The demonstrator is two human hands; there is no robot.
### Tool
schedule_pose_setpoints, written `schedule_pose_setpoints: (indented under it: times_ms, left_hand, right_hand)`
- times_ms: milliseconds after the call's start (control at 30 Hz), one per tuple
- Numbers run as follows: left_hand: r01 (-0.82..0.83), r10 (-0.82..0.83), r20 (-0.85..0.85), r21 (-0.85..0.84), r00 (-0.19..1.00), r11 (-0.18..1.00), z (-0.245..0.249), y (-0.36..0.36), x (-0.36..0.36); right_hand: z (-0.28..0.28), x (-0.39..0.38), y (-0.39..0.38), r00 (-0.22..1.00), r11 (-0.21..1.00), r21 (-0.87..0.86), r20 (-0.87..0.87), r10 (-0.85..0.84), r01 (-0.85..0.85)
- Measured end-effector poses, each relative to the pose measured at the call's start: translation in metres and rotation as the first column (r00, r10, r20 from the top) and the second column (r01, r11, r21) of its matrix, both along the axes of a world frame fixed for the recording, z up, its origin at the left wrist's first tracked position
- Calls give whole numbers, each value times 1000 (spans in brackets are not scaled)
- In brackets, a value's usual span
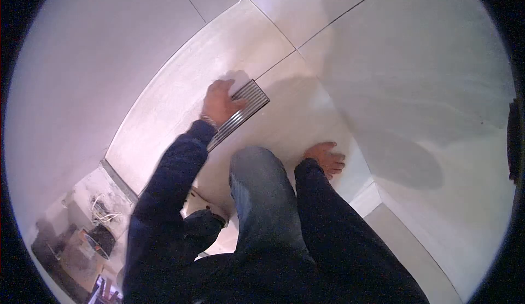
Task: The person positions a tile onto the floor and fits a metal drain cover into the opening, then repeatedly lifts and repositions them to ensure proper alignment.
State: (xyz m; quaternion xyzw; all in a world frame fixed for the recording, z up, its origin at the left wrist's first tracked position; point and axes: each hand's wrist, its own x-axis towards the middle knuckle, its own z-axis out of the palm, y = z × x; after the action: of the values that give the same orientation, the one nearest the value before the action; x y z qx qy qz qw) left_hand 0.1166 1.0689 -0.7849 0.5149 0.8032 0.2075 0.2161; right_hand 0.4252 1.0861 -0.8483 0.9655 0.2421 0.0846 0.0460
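My left hand (pixel 220 104) is over a ribbed metal drain grate (pixel 252 97) set in the pale tiled floor (pixel 290 112). Its fingers and thumb are curled round a whitish flat piece (pixel 239 83), which lies beside the grate's far end; its exact kind is hard to make out. Part of the grate is hidden under the hand and forearm. On the floor to the right, my right hand (pixel 327 159) rests palm down with its fingers spread, holding nothing.
Large tiled walls rise on the left and right (pixel 415 85), with dark joints meeting at the corner. My bent knee (pixel 257 178) is between my arms. At lower left, beyond a floor edge (pixel 119 181), are loose pale wires (pixel 104 212) and clutter.
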Motion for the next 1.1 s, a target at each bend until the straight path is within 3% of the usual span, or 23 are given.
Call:
schedule_pose_setpoints:
  times_ms: [133,200,433,733,1033,1100]
  left_hand:
    - [-66,65,-15,-102,998,993,-4,24,38]
    - [-165,156,-101,-89,983,982,-4,24,47]
    - [-160,141,-139,-140,980,977,-8,26,52]
    - [-161,152,-115,-77,982,984,-13,25,55]
    - [-161,149,-94,-146,984,976,-8,29,54]
    - [-172,154,-94,-234,984,957,-7,30,54]
  right_hand:
    - [-15,10,-2,1000,997,-65,-6,-29,29]
    - [-14,8,-2,1000,995,-90,-7,-30,30]
    - [-21,15,-3,998,987,-153,28,-52,56]
    - [-19,11,1,993,980,-179,96,-65,82]
    - [-7,5,6,985,978,-184,159,-71,101]
    - [-10,6,3,983,978,-187,169,-64,96]
